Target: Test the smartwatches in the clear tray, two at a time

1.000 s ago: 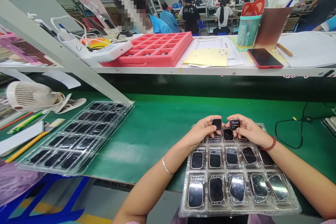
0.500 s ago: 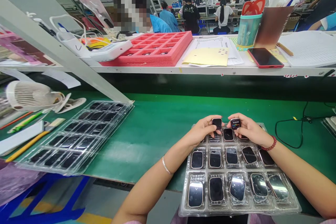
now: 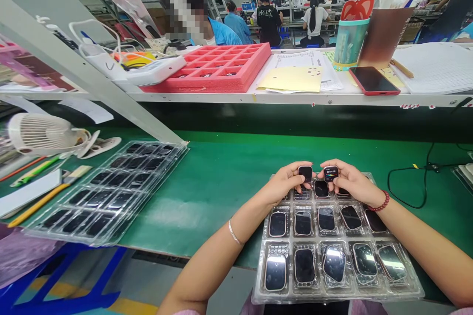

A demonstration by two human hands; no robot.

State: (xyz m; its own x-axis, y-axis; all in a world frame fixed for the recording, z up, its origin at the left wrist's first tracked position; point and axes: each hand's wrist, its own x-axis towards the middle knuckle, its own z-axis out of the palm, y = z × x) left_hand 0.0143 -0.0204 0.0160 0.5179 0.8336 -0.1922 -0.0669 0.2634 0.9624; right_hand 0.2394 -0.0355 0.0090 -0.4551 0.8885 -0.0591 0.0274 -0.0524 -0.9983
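My left hand [image 3: 286, 183] is shut on a square smartwatch body with a dark screen [image 3: 305, 173], holding it by its sides. In my right hand [image 3: 351, 182] is a matching watch body [image 3: 331, 173], its screen lit with small digits. Both hands hover just above the far row of a clear plastic blister tray [image 3: 258, 296], close together. That tray holds several watch bodies in rows of pockets, and my fingers partly hide the far row. A beaded red bracelet circles my right wrist, and a thin pale bangle circles my left.
A second clear tray of dark watches [image 3: 35, 233] lies left on the green bench mat [image 3: 221, 192], beside a clip-on fan [image 3: 40, 134] and pens. A white shelf above carries a red foam tray [image 3: 254, 54], papers and a phone [image 3: 374, 81]. Co-workers sit beyond.
Both hands keep their watches in nearly the same place. The whole view has shifted only slightly.
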